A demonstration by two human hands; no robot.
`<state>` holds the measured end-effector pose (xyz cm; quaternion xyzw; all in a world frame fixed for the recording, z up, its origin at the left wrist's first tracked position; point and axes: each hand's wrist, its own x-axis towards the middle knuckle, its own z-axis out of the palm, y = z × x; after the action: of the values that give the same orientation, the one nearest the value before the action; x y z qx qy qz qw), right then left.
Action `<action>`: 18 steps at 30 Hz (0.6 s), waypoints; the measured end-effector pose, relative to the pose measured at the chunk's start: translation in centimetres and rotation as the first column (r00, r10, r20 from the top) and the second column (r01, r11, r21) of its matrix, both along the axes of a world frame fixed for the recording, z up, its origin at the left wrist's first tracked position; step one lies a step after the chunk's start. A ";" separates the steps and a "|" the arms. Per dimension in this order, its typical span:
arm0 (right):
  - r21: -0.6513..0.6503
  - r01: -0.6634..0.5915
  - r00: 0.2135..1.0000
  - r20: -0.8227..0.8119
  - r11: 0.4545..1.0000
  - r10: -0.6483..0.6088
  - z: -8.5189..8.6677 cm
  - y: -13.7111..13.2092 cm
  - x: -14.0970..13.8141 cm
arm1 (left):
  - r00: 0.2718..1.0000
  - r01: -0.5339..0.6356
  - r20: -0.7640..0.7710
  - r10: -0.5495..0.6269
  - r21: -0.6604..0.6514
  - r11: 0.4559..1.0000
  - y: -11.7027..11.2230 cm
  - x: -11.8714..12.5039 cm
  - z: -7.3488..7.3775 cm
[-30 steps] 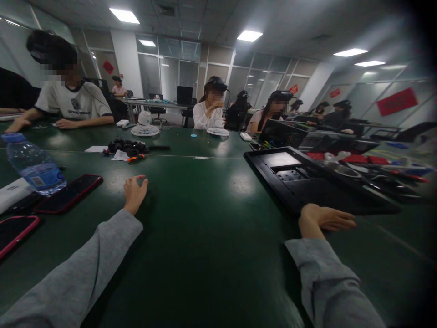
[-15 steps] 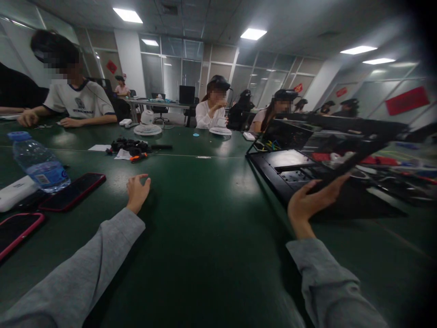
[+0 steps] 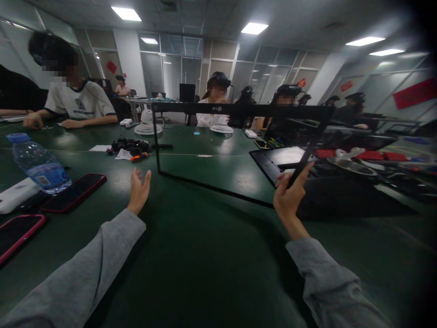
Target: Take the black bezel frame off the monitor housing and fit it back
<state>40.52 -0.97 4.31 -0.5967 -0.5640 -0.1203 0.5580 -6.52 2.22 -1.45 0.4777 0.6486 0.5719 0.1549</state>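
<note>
My right hand (image 3: 289, 195) is closed on the lower right side of a thin black rectangular frame (image 3: 239, 110), a screen bezel, and holds it tilted up above the green table (image 3: 211, 255). Its top bar runs across the view and its left side drops toward the table. My left hand (image 3: 139, 190) hovers open above the table, fingers raised and apart, a short way left of the frame's lower left corner. Behind the frame, a black opened laptop base (image 3: 273, 160) lies flat at the right.
A water bottle (image 3: 37, 163), a red-edged phone (image 3: 73, 191), another phone (image 3: 15, 232) and a white box (image 3: 15, 193) lie at the left. Dark tools and paper (image 3: 128, 148) sit mid-table with two small white fans (image 3: 146, 125). Several people sit around. Parts clutter the right.
My right hand has lifted the black frame off the laptop base and swung it up and to the left. My left hand has risen slightly, fingers spread.
</note>
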 end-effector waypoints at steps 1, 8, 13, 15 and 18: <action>-0.029 -0.012 1.000 -0.017 0.999 0.011 -0.4 0.3 0.1 | 1.000 0.024 0.015 -0.024 0.006 1.000 0.0 0.1 0.1; -0.252 0.012 0.999 -0.028 0.968 -0.020 -3.7 2.8 1.3 | 0.982 0.188 0.003 -0.188 -0.030 0.982 -0.3 0.3 0.5; -0.412 -0.029 0.999 0.011 0.911 0.037 -6.0 4.4 2.8 | 0.981 0.163 -0.094 -0.170 -0.077 0.984 -0.4 0.1 0.3; -0.481 -0.026 0.999 0.029 0.877 0.046 -6.5 5.0 3.5 | 0.981 0.137 -0.123 -0.150 -0.110 0.984 -0.3 0.0 0.2; -0.531 0.014 0.995 0.087 0.848 0.038 -7.1 5.5 4.2 | 0.967 0.089 -0.215 -0.134 -0.207 0.974 -0.2 -0.2 0.2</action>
<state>44.72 4.48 -2.75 -0.7176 -0.6047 0.0155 0.3451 -6.72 2.04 -1.29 0.5583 0.6871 0.4374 0.1579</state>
